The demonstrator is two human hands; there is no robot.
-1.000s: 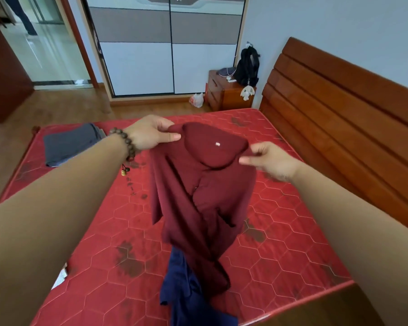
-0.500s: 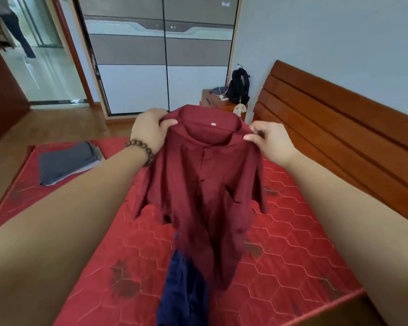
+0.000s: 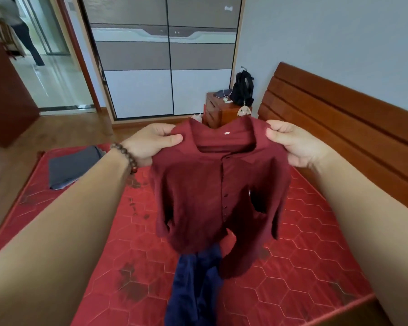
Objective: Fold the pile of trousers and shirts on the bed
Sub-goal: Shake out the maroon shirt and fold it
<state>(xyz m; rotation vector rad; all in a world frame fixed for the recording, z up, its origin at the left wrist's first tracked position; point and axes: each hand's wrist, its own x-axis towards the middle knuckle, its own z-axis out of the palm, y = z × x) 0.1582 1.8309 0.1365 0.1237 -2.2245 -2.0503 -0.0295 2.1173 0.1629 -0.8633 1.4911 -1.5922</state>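
Note:
I hold a dark red button-up shirt (image 3: 217, 191) up in the air above the bed, its front facing me and its sleeves dangling. My left hand (image 3: 151, 143), with a bead bracelet on the wrist, pinches the left shoulder by the collar. My right hand (image 3: 292, 142) pinches the right shoulder. A navy blue garment (image 3: 193, 288) lies crumpled on the red mattress (image 3: 304, 255) under the shirt's hem. A folded grey garment (image 3: 73, 167) rests at the mattress's far left corner.
A wooden headboard (image 3: 344, 128) runs along the right. A wooden nightstand (image 3: 222, 112) with a black backpack (image 3: 243, 88) stands behind the bed, beside a sliding wardrobe (image 3: 167, 60). A person walks in the room past the open doorway (image 3: 24, 36) at far left.
Both hands have lifted the red shirt higher and drawn apart, spreading it out by the shoulders; a second ago it hung bunched between them.

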